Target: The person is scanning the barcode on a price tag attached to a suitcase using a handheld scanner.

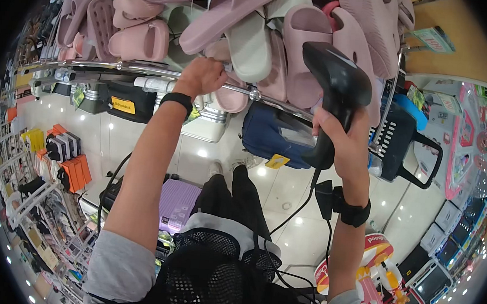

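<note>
My right hand [343, 137] grips the handle of a black barcode scanner [335, 85], whose head points up at a heap of pink and pale green rubber slippers [252, 23] in a wire bin. My left hand [202, 77] is closed at the bin's metal rim [147, 69], its fingers reaching in among the slippers; whether it holds a slipper or the rail is unclear. Both wrists wear black bands. A black cable hangs from the scanner down to my body.
Suitcases stand under the bin: black [124, 101], silver [211, 124], navy [276, 134], and a lilac one [178, 204] on the glossy tiled floor. A black basket [402, 140] hangs at right. Shelves of goods line the left and right sides.
</note>
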Available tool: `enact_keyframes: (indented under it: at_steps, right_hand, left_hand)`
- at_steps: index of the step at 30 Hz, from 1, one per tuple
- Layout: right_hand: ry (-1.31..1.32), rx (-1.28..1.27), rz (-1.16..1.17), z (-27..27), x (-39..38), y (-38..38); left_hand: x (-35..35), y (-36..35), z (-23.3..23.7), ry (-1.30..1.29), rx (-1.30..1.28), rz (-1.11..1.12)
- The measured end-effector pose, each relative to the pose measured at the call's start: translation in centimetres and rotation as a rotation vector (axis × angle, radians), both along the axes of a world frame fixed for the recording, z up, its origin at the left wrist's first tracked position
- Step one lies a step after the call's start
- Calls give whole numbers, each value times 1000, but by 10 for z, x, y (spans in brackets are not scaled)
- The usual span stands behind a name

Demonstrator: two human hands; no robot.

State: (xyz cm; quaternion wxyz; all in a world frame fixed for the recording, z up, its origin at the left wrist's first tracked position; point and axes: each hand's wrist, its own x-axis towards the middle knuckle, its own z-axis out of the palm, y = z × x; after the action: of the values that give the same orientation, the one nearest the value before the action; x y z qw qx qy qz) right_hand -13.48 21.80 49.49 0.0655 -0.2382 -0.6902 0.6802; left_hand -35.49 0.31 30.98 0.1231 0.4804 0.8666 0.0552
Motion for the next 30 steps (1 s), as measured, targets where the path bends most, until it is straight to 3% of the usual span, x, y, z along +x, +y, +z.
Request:
enact_keyframes:
  at_steps: [7,9,13,23,30]
  right_hand:
    - [1,5,-8,-2,-4,-1]
    - [-1,20,-1,0,-5,-3]
    - [-27,46,44,1,-6,-4]
    - [20,33,-49,-2,-6,-15]
    - [-57,288,-73,-14,-9,-10]
  left_hand:
    - [0,0,2,10,-82,-20]
    - [-3,-1,2,15,-145,-118]
    - [2,3,16,-74,-112,48]
    - [1,0,12,-92,-10,4]
    - [2,-1,8,-87,72,-6]
